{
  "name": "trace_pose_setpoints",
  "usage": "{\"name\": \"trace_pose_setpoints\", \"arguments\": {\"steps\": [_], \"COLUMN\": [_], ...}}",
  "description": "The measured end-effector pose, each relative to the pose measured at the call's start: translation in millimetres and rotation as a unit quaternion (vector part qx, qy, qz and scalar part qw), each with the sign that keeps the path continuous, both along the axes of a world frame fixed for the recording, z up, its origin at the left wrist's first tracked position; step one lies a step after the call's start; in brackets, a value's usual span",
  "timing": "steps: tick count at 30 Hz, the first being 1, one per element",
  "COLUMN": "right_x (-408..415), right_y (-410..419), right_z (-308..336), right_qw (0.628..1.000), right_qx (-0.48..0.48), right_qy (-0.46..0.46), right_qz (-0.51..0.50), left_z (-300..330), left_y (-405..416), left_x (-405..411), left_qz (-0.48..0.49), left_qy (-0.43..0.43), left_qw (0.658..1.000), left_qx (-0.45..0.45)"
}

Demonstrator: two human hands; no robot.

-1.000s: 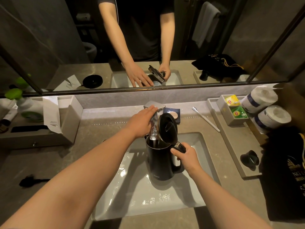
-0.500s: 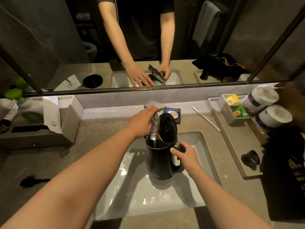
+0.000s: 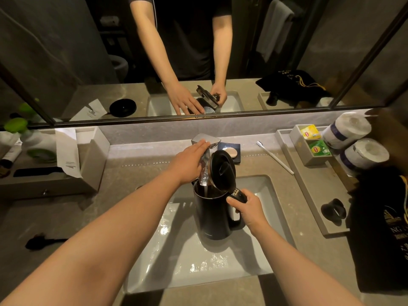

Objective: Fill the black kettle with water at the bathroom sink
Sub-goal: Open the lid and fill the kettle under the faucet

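The black kettle (image 3: 215,215) stood upright in the sink (image 3: 220,270), lid (image 3: 221,170) open, mouth directly under the faucet (image 3: 205,142). The right hand (image 3: 248,208) was clamped on its handle at right; the left hand (image 3: 189,163) rested open-fingered on the faucet, nearer the tap for shutoff.

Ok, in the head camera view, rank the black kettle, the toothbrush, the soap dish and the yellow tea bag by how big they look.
1. black kettle
2. toothbrush
3. soap dish
4. yellow tea bag

The kettle sits nearer the camera, which inflates it; the soap dish is partly hidden behind the kettle lid.
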State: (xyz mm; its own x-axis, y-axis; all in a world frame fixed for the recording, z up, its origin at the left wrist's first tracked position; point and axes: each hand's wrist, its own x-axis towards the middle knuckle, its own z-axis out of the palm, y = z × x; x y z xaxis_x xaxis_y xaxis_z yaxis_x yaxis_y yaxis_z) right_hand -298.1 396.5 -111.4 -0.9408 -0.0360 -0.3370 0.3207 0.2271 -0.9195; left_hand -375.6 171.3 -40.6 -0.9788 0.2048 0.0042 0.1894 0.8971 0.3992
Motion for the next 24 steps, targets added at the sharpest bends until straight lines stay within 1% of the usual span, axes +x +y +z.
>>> {"name": "trace_pose_setpoints", "arguments": {"steps": [24], "right_x": [2.3], "right_y": [0.8], "right_z": [2.9], "right_qw": [1.0], "right_qx": [-0.017], "right_qy": [0.005], "right_qz": [-0.007], "left_z": [-2.1], "left_y": [0.6], "left_x": [1.7], "left_qz": [0.002], "left_qy": [-0.004], "left_qw": [1.0], "left_qx": [-0.001]}}
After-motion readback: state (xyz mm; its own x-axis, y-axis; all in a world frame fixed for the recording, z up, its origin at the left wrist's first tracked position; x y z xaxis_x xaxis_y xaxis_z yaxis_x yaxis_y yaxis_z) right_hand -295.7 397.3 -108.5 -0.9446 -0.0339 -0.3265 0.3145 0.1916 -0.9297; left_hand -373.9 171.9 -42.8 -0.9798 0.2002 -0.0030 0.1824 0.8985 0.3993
